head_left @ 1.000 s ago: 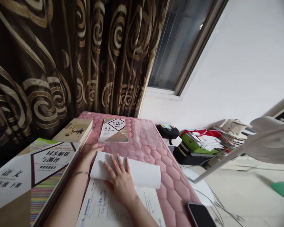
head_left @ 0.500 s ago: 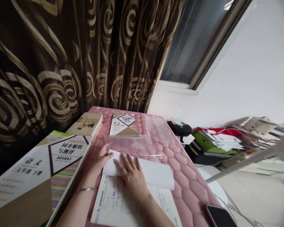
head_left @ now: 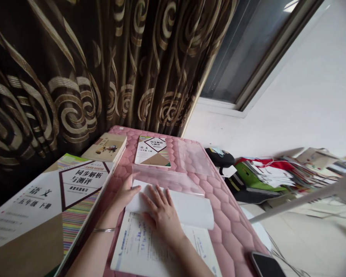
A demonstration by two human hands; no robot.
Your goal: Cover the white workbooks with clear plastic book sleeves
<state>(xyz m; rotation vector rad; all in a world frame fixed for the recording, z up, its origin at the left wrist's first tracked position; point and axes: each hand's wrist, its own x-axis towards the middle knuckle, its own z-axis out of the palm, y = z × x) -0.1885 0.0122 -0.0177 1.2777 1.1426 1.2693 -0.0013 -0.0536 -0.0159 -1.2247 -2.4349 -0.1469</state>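
A workbook [head_left: 129, 242] lies open on the pink quilted table cover, its printed page marked with blue handwriting. The blank white inside of its cover [head_left: 190, 209] is turned over at the far side. My right hand [head_left: 164, 219] rests on that white cover with its fingers spread flat. At the cover's left corner, my left hand [head_left: 128, 194] has its thumb on top; its other fingers are partly hidden at the edge, and it appears to pinch the corner. A clear plastic sheet [head_left: 173, 179] extends beyond the cover, near my left fingertips.
A large workbook [head_left: 31, 227] and a beige book [head_left: 106, 146] lie at the left. Another workbook [head_left: 152, 151] sits at the back beside clear plastic [head_left: 194, 157]. A phone [head_left: 266, 265] is at the lower right. Bags and papers [head_left: 271, 175] stand beyond the table's right edge.
The view has shifted slightly. Both hands keep nearly the same place on the workbook; the clear plastic's far edge lies a little differently beyond the cover.
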